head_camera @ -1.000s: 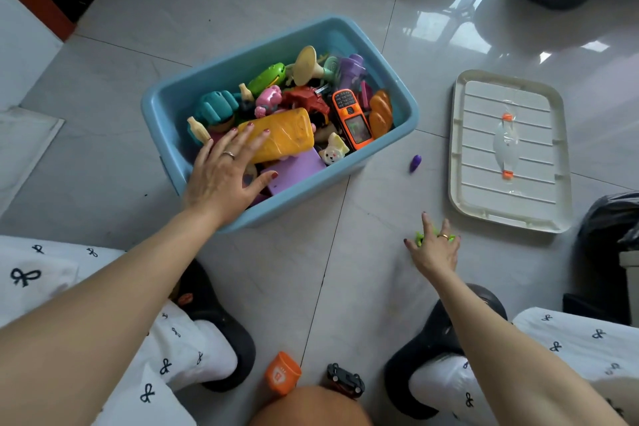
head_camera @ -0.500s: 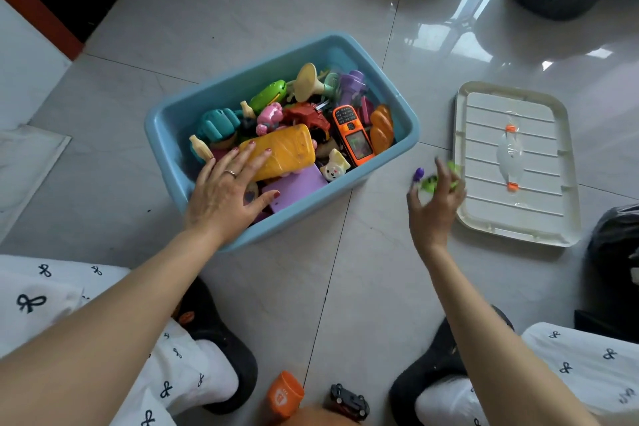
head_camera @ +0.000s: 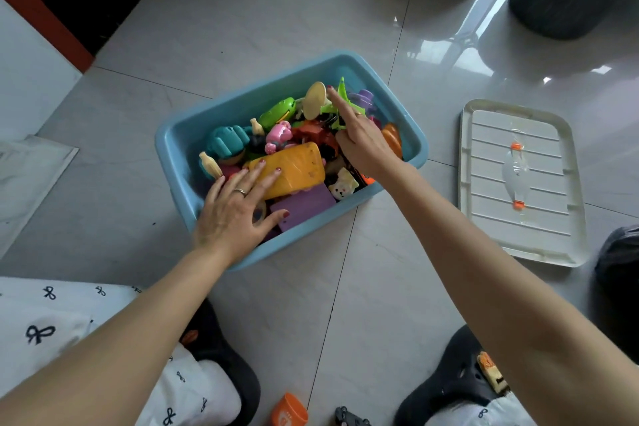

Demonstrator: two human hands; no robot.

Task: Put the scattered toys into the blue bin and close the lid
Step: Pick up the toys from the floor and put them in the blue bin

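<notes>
Blue plastic, the bin (head_camera: 413, 143) sits on the floor tiles (head_camera: 363, 287) ahead of my knees, heaped with toys. My left hand (head_camera: 235, 214) rests where it was a second ago, fingers spread flat over the near edge, their tips on the yellow block (head_camera: 297, 166). My right hand (head_camera: 363, 145) has changed most: a second ago it was down on the floor picking up the small green toy (head_camera: 340, 100); half a second ago it was lifted beside the lid; now it reaches over the far half of the bin. The green toy is at my fingertips, among the toys at the back. It looks loosely pinched, though I cannot tell for sure whether I still grip it, since my forefinger points straight out past the tan disc (head_camera: 314, 100).

White and ribbed, the lid (head_camera: 522, 183) lies flat on the floor to the right of the bin, well apart from it. Near my feet an orange cup (head_camera: 288, 411) and a small black car (head_camera: 351, 420) lie on the tiles, outside the bin.
</notes>
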